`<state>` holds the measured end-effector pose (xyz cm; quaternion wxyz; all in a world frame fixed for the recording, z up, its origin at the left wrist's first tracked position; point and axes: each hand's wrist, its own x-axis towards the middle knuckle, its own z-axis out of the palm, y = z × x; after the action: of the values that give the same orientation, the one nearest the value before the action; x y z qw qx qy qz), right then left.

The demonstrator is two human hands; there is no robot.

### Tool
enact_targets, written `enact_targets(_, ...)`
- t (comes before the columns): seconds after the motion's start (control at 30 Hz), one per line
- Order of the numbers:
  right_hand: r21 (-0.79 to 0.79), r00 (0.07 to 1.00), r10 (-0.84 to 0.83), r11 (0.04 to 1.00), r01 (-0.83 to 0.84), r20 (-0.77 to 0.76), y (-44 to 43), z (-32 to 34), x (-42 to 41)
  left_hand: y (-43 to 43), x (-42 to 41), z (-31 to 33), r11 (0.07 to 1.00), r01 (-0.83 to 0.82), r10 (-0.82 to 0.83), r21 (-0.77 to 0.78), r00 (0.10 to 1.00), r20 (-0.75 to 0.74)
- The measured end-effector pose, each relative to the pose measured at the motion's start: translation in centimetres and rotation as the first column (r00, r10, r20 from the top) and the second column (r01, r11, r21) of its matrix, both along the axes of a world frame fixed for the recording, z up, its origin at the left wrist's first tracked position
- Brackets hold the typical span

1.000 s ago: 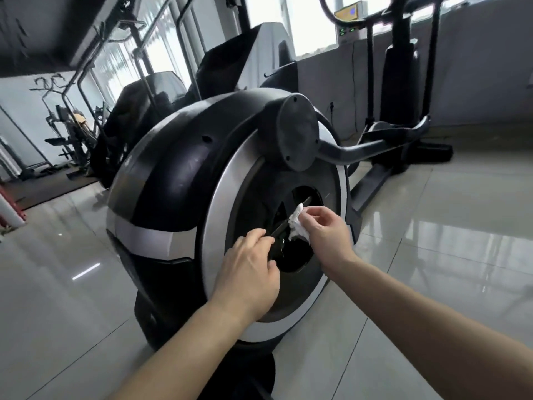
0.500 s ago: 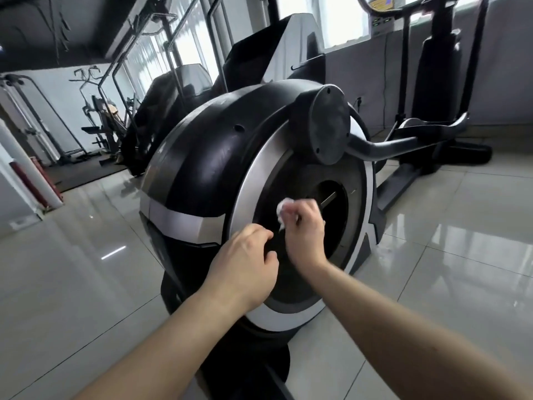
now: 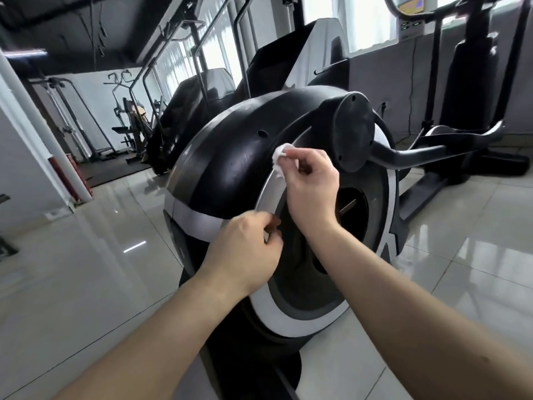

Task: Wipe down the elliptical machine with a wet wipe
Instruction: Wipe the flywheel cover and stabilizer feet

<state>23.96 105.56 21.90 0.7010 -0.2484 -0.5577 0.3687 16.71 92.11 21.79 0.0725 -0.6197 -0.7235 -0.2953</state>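
The right hand (image 3: 313, 183) pinched a wadded wet wipe (image 3: 280, 153) against the black flywheel cover (image 3: 230, 168) of the elliptical machine (image 3: 302, 301), its silver rim (image 3: 268, 192) curving down toward the empty left hand (image 3: 245, 252), fingers loosely curled.

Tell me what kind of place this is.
Likely a gym: a black-and-silver elliptical machine up close, a second black elliptical by the windows, and a metal-framed weight station far back.
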Motion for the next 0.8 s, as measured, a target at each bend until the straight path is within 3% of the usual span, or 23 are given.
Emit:
enact_targets(0.13, 0.061, 0.998, -0.061, 0.996, 0.06, 0.015, -1.5, -1.5, -2.5, -0.8, -0.9, 0.4, 0.995, -0.052, 0.054, 0.084, 0.998, -0.023)
enact_targets(0.27, 0.099, 0.992, 0.022, 0.994, -0.035, 0.127, -3.6, -3.8, -2.6, -1.9, -2.2, 0.4, 0.977, -0.074, 0.084, 0.202, 0.996, -0.04)
enact_targets(0.4, 0.065, 0.997, -0.064, 0.996, 0.062, 0.032, -0.5, 1.3, -1.9, -1.8, -4.1, 1.9, 0.913, -0.102, 0.136, 0.395, 0.989, -0.058)
enact_targets(0.53, 0.013, 0.998, -0.065, 0.998, 0.064, 0.014, 0.8, 4.5, -2.0, -1.4, -5.6, 2.7, 0.871, -0.167, 0.173, 0.461, 0.984, 0.03)
enact_targets(0.63, 0.187, 0.976, -0.147, 0.975, 0.116, 0.161, -2.0, 2.2, -3.4, -0.8, -6.5, 3.0, 0.856, -0.186, 0.175, 0.482, 0.982, 0.068)
enact_targets(0.73, 0.35, 0.952, -0.014, 0.932, -0.099, 0.305, -5.6, -1.1, -4.5, -0.3, -6.8, 3.8, 0.827, -0.208, 0.174, 0.522, 0.978, 0.113)
enact_targets(0.8, 0.373, 0.944, -0.041, 0.924, -0.089, 0.326, -5.4, 0.4, -4.3, 0.0, -6.8, 4.4, 0.813, -0.217, 0.165, 0.54, 0.976, 0.143)
